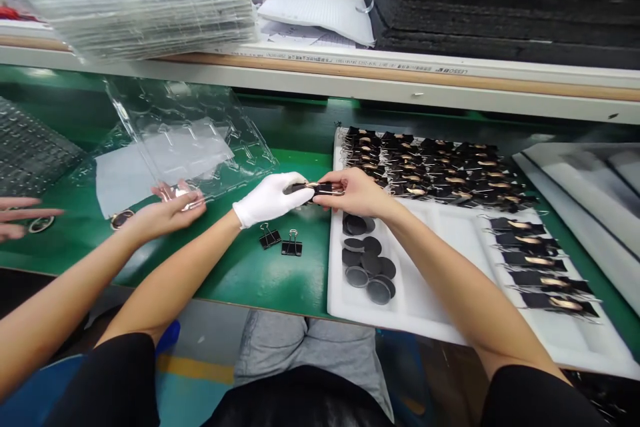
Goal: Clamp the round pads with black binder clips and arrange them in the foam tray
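My left hand, in a white glove, is closed around one end of a small gold-rimmed piece with black binder clips on it. My right hand is bare and pinches the binder clip at the other end by its silver wire handles. Fingers cover most of the piece. Below my left hand, two loose black binder clips lie on the green table. Near my right forearm, dark round discs lie in a white foam tray.
Rows of clipped gold-rimmed pieces fill the tray's far side; several more lie at right. A co-worker's hand holds a clear plastic tray at left. Stacked clear trays and black foam stand on the shelf.
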Motion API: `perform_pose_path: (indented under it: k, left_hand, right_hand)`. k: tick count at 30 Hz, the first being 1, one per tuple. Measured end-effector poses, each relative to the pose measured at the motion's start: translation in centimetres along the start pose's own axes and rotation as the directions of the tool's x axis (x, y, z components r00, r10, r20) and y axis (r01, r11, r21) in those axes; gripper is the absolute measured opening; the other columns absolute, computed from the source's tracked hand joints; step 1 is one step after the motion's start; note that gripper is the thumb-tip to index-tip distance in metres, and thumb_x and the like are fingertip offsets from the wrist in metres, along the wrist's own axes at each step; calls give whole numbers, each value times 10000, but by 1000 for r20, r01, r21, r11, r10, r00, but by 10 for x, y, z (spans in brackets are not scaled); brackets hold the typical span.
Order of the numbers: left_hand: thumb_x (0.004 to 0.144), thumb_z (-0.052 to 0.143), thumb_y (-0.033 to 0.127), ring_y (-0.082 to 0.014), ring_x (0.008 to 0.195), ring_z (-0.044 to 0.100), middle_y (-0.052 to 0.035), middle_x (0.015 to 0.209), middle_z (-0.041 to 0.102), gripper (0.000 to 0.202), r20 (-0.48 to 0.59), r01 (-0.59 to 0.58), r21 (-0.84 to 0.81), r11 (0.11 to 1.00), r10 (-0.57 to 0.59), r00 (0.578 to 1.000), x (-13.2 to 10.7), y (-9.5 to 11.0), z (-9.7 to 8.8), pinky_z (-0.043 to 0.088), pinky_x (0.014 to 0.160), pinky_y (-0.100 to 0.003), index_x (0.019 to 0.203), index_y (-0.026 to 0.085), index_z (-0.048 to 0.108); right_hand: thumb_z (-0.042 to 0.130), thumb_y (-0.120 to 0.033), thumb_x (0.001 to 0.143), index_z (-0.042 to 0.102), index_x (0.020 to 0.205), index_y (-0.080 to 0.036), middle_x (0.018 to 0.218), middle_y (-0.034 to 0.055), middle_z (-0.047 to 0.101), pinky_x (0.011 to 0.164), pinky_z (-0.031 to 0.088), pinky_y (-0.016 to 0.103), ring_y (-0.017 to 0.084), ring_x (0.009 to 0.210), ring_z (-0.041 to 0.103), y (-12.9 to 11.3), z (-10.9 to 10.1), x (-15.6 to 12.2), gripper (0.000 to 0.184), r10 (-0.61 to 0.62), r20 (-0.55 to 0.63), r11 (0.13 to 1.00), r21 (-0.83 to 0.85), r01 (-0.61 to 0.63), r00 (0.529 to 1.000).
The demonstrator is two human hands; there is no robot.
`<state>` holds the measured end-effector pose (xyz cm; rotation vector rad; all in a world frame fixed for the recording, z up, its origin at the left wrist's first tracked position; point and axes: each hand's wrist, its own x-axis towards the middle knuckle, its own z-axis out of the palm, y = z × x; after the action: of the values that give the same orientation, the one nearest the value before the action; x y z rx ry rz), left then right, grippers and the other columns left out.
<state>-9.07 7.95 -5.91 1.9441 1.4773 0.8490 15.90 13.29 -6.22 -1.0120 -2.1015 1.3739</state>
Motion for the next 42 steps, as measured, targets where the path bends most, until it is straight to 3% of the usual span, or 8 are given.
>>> perform_pose_path:
  k: [3, 7, 10, 17, 22, 29, 36, 42]
  left_hand:
    - [927, 586, 540, -179, 687, 704, -13, 792, 730, 347, 51, -6, -71, 997, 9, 999, 14, 11, 35, 519, 648, -296, 892, 210, 686]
    - [959, 565, 508, -169, 672, 690, 4, 732, 719, 329, 93, -18, -58, 998, 23, 995, 14, 8, 25, 494, 650, -297, 863, 211, 666]
    - [989, 541, 509, -160, 694, 676, 14, 746, 730, 330, 207, -56, -3, 998, 56, 977, 10, 8, 17, 495, 688, -299, 947, 223, 700]
    - [1051, 430, 491, -201, 1067, 718, -25, 1254, 769, 349, 172, -121, -45, 992, 127, 977, 11, 4, 21, 565, 977, -378, 1208, 285, 663]
    - [1084, 335, 539, -214, 1043, 742, -68, 1301, 748, 442, 111, -35, -89, 995, 45, 993, 18, -4, 16, 581, 1011, -454, 1325, 268, 589]
    - [1066, 414, 493, -226, 1053, 751, -40, 1201, 767, 396, 41, -40, 5, 999, 39, 998, 22, -7, 22, 577, 1027, -430, 1265, 257, 661]
    - [1061, 424, 486, -211, 1036, 759, 6, 1194, 773, 366, 58, -13, 36, 999, 11, 998, 25, -9, 27, 590, 1048, -433, 1256, 312, 681]
    - [1059, 423, 490, -224, 1057, 753, 32, 1169, 774, 348, 62, 17, 62, 998, -21, 998, 23, 1, 29, 580, 1089, -499, 1231, 351, 692]
  right_hand:
    - [884, -453, 732, 746, 963, -210, 734, 18, 759, 640, 590, 372, 221, 656, 718, 1, 5, 1, 362, 7, -67, 996, 86, -1, 998]
    - [875, -482, 733, 734, 967, -206, 753, 24, 754, 653, 576, 368, 223, 683, 711, 0, 4, 1, 389, 32, -33, 995, 99, -28, 999]
    - [830, -501, 769, 737, 968, -193, 783, 15, 736, 665, 494, 320, 192, 715, 660, -3, -1, 1, 378, -23, 58, 996, -87, 28, 998]
    - [726, -295, 853, 719, 981, -189, 938, 38, 759, 736, 412, 291, 187, 832, 641, -26, -18, -21, 166, -136, 22, 905, -404, 134, 990]
    - [689, -294, 870, 710, 953, -205, 985, 58, 762, 793, 461, 332, 227, 891, 671, -42, -74, -86, 123, -176, -50, 837, -534, 123, 983]
    - [800, -571, 793, 761, 936, -256, 1037, 75, 750, 954, 518, 466, 286, 996, 677, -26, -158, -220, 348, 30, -332, 802, -555, -221, 943]
    - [721, -653, 864, 798, 962, -331, 1544, 98, 522, 1237, 398, 651, 434, 1477, 466, 20, -154, -362, 346, 155, -478, 707, -558, -435, 865]
    - [713, -638, 880, 816, 968, -283, 1641, 130, 410, 1250, 292, 729, 475, 1544, 362, 90, -129, -395, 380, 172, -613, 605, -551, -574, 771]
